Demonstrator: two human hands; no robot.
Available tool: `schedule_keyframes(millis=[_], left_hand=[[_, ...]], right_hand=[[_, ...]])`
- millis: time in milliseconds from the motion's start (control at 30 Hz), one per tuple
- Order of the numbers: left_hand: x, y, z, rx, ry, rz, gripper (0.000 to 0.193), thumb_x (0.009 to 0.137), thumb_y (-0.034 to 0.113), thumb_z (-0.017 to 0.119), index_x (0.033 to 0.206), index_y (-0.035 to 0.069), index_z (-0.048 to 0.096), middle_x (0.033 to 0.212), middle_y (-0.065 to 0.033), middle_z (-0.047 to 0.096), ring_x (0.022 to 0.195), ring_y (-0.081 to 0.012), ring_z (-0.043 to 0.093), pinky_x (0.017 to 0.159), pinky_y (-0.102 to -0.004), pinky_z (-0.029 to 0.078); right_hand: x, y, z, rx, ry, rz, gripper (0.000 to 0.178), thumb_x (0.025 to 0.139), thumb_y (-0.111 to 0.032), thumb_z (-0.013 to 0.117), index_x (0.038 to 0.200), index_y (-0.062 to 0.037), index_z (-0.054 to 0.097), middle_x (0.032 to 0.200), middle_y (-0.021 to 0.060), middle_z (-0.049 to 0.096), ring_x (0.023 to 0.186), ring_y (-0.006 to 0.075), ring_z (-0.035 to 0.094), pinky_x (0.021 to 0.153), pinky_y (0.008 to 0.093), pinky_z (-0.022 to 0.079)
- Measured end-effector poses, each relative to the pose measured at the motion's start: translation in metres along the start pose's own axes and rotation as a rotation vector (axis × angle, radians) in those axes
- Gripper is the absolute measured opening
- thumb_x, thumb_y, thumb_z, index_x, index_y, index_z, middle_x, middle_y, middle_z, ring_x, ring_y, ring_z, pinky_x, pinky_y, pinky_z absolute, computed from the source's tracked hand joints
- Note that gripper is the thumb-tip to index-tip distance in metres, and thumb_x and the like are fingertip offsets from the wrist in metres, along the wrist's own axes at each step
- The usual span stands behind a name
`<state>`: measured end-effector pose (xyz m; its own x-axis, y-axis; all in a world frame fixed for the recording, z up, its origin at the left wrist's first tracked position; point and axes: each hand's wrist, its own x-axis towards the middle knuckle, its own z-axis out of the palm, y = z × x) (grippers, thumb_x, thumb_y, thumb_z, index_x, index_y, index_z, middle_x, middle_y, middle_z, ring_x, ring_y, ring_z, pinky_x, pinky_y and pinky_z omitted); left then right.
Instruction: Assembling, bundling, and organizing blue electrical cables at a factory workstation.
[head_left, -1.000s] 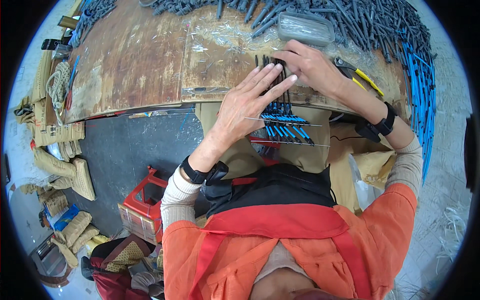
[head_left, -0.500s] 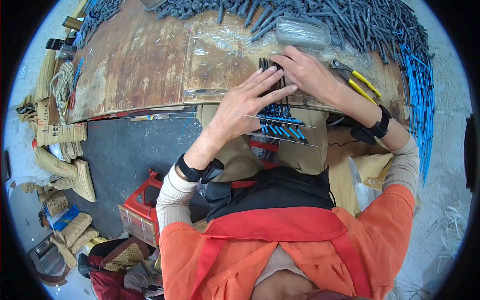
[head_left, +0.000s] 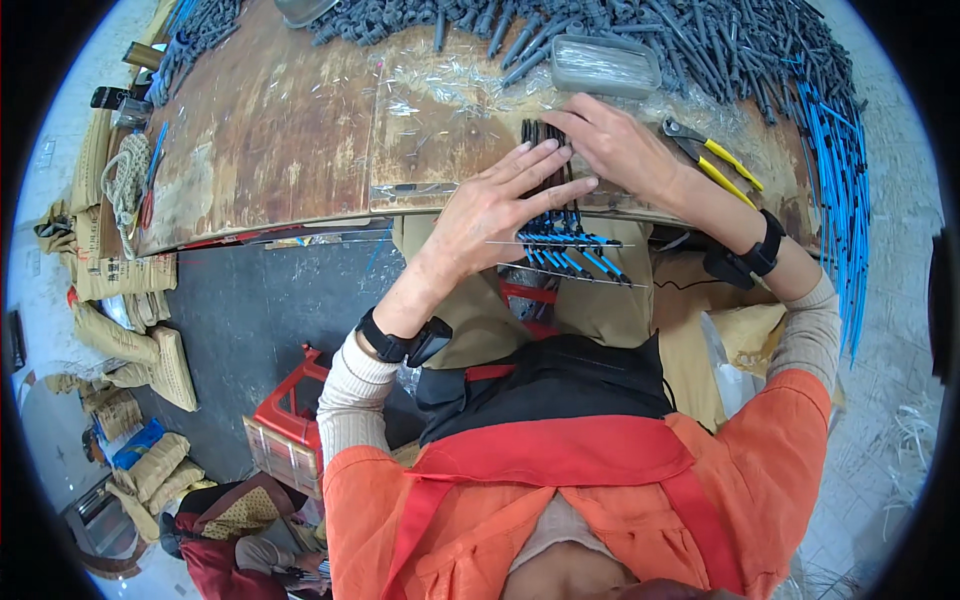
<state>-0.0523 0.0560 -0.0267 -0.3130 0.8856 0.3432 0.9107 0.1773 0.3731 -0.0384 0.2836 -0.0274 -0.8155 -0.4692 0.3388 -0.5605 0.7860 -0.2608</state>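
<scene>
My left hand (head_left: 490, 210) lies palm down across a row of thin black rods with blue sections (head_left: 570, 262) at the table's front edge. Its fingers are stretched out and slightly spread over them. My right hand (head_left: 625, 155) is at the far right of the row, with its fingers close together and bent at the rods' black ends (head_left: 532, 130). What its fingertips grip is partly hidden. Two thin metal wires (head_left: 612, 244) run crosswise at the rods' near part, which hangs over my lap.
Yellow-handled pliers (head_left: 715, 165) lie right of my right hand. Beyond are a clear plastic box of thin pins (head_left: 605, 65) and a heap of grey plastic parts (head_left: 690, 45). Blue rods (head_left: 840, 200) hang off the right edge. A red stool (head_left: 290, 405) stands at lower left.
The near ends of the rods have shifted slightly to the right. Both hands stay almost in place, and the whole view has moved a little.
</scene>
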Motion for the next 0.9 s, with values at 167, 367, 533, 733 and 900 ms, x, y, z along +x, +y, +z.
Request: schedule_keyframes(millis=[167, 367, 533, 733, 900], left_hand=[[-0.002, 0.0, -0.004, -0.003, -0.008, -0.013, 0.068, 0.072, 0.012, 0.057, 0.139, 0.024, 0.049, 0.144, -0.0091, 0.045, 0.134, -0.0302, 0.041, 0.112, -0.0423, 0.034], [0.003, 0.0, -0.003, -0.002, -0.006, 0.015, 0.072, 0.069, 0.01, 0.057, 0.138, 0.025, 0.05, 0.143, -0.0087, 0.046, 0.134, -0.0296, 0.041, 0.112, -0.0414, 0.035], [0.0, -0.006, 0.003, 0.067, 0.001, 0.036, 0.094, 0.054, 0.006, 0.071, 0.141, 0.029, 0.044, 0.143, -0.0086, 0.045, 0.134, -0.0269, 0.04, 0.111, -0.0394, 0.037], [-0.004, -0.004, 0.005, 0.038, 0.037, 0.022, 0.083, 0.06, 0.006, 0.064, 0.139, 0.027, 0.047, 0.141, -0.009, 0.047, 0.133, -0.0271, 0.043, 0.111, -0.0401, 0.037], [-0.005, 0.003, 0.006, 0.032, 0.063, -0.002, 0.068, 0.07, 0.005, 0.053, 0.136, 0.022, 0.053, 0.141, -0.0097, 0.048, 0.132, -0.0279, 0.044, 0.11, -0.0414, 0.037]], right_hand=[[-0.005, -0.014, -0.019, -0.316, -0.212, 0.171, 0.029, 0.081, -0.006, 0.056, 0.108, -0.0013, 0.049, 0.097, 0.0145, 0.053, 0.089, 0.0334, 0.061, 0.071, 0.0394, 0.053], [-0.005, 0.0, -0.03, -0.35, -0.315, -0.028, 0.024, 0.078, -0.007, 0.057, 0.1, -0.0022, 0.046, 0.094, 0.013, 0.051, 0.087, 0.031, 0.062, 0.068, 0.0392, 0.053], [-0.003, 0.004, -0.031, -0.344, -0.371, -0.112, 0.022, 0.077, -0.008, 0.056, 0.096, -0.0016, 0.047, 0.093, 0.0112, 0.051, 0.086, 0.028, 0.06, 0.068, 0.0371, 0.053], [-0.003, 0.01, -0.033, -0.321, -0.41, -0.149, 0.022, 0.076, -0.009, 0.056, 0.094, -0.0006, 0.048, 0.091, 0.0096, 0.05, 0.087, 0.0248, 0.059, 0.067, 0.0333, 0.052], [-0.002, 0.023, -0.029, -0.322, -0.297, -0.308, 0.027, 0.075, -0.008, 0.056, 0.1, 0.0012, 0.05, 0.093, 0.0098, 0.051, 0.087, 0.0234, 0.058, 0.067, 0.0319, 0.052]])
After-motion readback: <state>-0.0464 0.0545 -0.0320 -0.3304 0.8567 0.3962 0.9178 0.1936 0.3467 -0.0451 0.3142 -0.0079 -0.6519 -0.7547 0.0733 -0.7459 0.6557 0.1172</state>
